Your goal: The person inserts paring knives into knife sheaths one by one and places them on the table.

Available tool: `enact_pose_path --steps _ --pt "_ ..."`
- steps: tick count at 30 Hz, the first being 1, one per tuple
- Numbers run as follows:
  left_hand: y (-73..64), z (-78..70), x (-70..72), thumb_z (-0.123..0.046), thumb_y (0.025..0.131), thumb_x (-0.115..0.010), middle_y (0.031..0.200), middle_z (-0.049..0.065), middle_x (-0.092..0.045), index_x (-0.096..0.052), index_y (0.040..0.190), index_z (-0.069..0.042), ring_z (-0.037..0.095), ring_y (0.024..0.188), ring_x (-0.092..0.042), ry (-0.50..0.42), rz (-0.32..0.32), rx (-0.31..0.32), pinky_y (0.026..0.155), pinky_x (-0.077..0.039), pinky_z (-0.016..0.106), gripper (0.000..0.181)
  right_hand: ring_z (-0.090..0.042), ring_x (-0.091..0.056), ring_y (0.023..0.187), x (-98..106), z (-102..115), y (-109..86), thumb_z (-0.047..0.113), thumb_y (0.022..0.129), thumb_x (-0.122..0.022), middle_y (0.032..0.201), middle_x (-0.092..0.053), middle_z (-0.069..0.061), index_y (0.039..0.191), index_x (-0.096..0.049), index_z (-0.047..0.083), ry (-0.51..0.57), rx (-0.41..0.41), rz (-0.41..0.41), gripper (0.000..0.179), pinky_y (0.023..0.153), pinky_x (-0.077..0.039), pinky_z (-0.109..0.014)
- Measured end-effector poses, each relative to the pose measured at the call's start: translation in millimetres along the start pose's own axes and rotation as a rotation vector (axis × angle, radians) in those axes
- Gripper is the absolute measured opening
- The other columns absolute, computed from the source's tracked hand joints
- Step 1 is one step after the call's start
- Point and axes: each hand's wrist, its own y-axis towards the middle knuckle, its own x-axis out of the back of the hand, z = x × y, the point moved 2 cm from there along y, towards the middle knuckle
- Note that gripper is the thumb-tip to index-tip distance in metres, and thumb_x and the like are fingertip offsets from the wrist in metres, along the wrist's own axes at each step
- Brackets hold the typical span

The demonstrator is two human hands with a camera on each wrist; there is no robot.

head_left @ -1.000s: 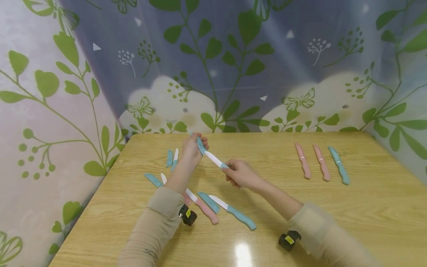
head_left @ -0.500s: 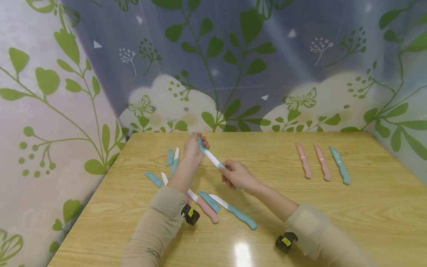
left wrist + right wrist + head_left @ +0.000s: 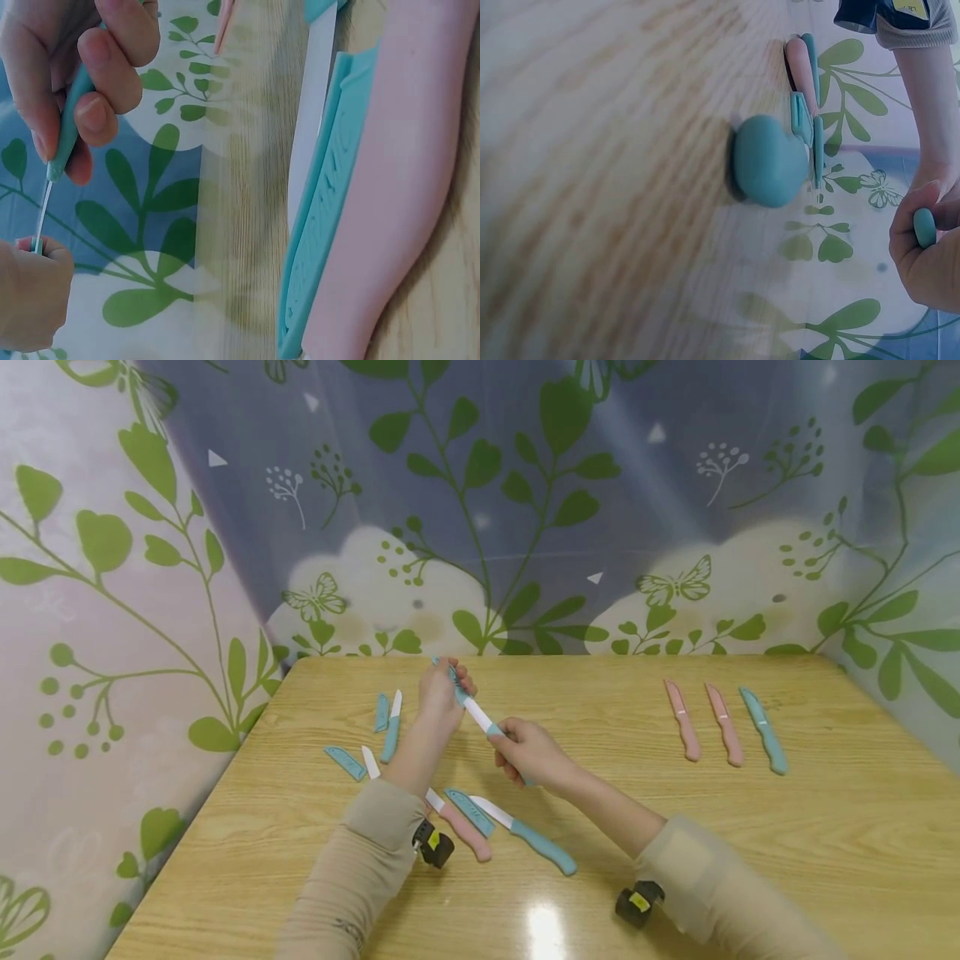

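Observation:
My left hand [image 3: 442,695] grips a blue blade sheath [image 3: 459,689] above the back of the table. My right hand [image 3: 536,752] holds a small knife by its blue handle, and the white blade [image 3: 478,715] runs partway into the sheath. The left wrist view shows the right fingers curled round the blue handle [image 3: 67,139], the blade joining the two hands. From the right wrist, the handle's rounded end [image 3: 924,227] pokes out of the fist. Below my arms lie a pink-handled knife [image 3: 467,833] and a blue-handled knife [image 3: 543,847] with a blue sheath [image 3: 470,812] between them.
On the left lie a blue-handled knife [image 3: 391,739], its neighbouring blue sheath [image 3: 382,713], another sheath [image 3: 345,762] and a white blade [image 3: 371,762] partly behind my forearm. Two pink sheathed knives [image 3: 681,720] [image 3: 723,725] and a blue one [image 3: 764,731] lie at the right.
The blade has slid farther into the sheath, so less white shows. My right hand has shifted slightly left and my left hand slightly right. The knives on the table stay put.

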Motion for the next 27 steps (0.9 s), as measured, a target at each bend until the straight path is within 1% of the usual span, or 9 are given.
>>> enact_pose_path --steps 6,12,16,24,27 --pt "-0.1 -0.7 -2.3 -0.021 0.103 -0.028 0.073 -0.001 -0.037 -0.037 0.09 -0.011 0.007 0.056 -0.034 -0.013 -0.011 -0.014 0.052 -0.032 0.015 0.019 -0.011 -0.043 0.044 -0.2 1.1 1.9 0.014 0.099 -0.043 0.064 -0.05 -0.006 0.094 -0.05 -0.003 0.0 0.004 -0.001 0.019 0.04 -0.037 -0.021" --pt "-0.1 -1.0 -5.7 -0.02 0.103 -0.029 0.071 -0.001 -0.037 -0.038 0.089 -0.01 0.007 0.055 -0.034 -0.044 -0.016 -0.022 0.051 -0.032 0.015 0.02 -0.011 -0.043 0.044 -0.4 3.0 3.7 0.014 0.099 -0.043 0.064 -0.05 -0.007 0.094 -0.05 -0.003 0.018 0.019 -0.004 0.019 0.04 -0.037 -0.021" --pt "-1.2 -1.7 -8.1 -0.02 0.103 -0.03 0.071 -0.001 -0.038 -0.038 0.089 -0.01 0.006 0.055 -0.035 -0.058 -0.005 -0.031 0.051 -0.032 0.014 0.019 -0.011 -0.042 0.043 -0.8 5.8 3.9 0.014 0.099 -0.044 0.064 -0.05 -0.008 0.095 -0.05 -0.003 0.038 0.015 -0.02 0.018 0.039 -0.037 -0.021" --pt "-6.1 -0.8 -10.3 -0.022 0.103 -0.029 0.074 -0.001 -0.037 -0.037 0.09 -0.01 0.007 0.057 -0.035 -0.031 0.04 -0.031 0.053 -0.032 0.014 0.019 -0.011 -0.043 0.044 -1.8 10.3 3.8 0.013 0.098 -0.044 0.07 -0.053 -0.013 0.096 -0.05 -0.003 0.044 0.007 -0.049 0.017 0.04 -0.039 -0.021" --pt "-7.1 -0.3 -10.9 -0.023 0.103 -0.029 0.074 -0.001 -0.037 -0.037 0.09 -0.01 0.007 0.058 -0.034 -0.03 0.051 -0.034 0.053 -0.032 0.015 0.02 -0.011 -0.043 0.045 -1.9 11.2 4.2 0.013 0.099 -0.044 0.07 -0.053 -0.013 0.097 -0.05 -0.003 0.053 0.005 -0.051 0.018 0.04 -0.039 -0.021"
